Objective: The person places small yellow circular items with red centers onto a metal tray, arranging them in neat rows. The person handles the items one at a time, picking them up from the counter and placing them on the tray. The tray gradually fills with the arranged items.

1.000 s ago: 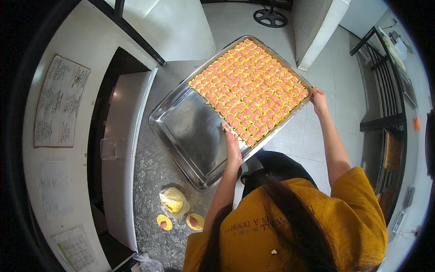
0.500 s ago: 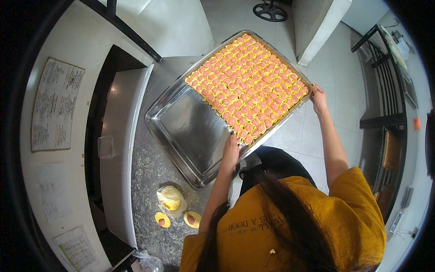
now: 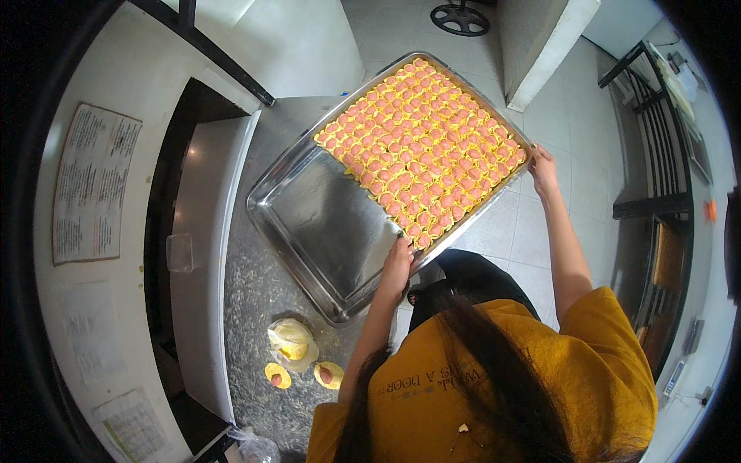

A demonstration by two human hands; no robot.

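A large rectangular metal baking tray point(image 3: 332, 220) is tilted across the view, its left part over the counter and its right part past the counter's edge. Close rows of small yellow dough pieces topped with pink sausage point(image 3: 417, 147) cover the right portion; bare metal shows on the left. My left hand point(image 3: 397, 264) is closed on the near rim, thumb over the edge beside the last pieces. At the right corner, my right hand point(image 3: 544, 168) grips the rim. Most fingers of both hands are hidden beneath the tray.
On the floury counter point(image 3: 258, 309) lie a clear plastic bag with yellow dough point(image 3: 293, 343) and two dough rounds with sausage point(image 3: 329, 375). A crumpled plastic bag point(image 3: 255, 446) sits at the near edge. A white wall end point(image 3: 540, 54) and dark rack point(image 3: 656, 154) stand right.
My left hand has shifted slightly right and nearer along the rim. The tray and my right hand stay almost where they were.
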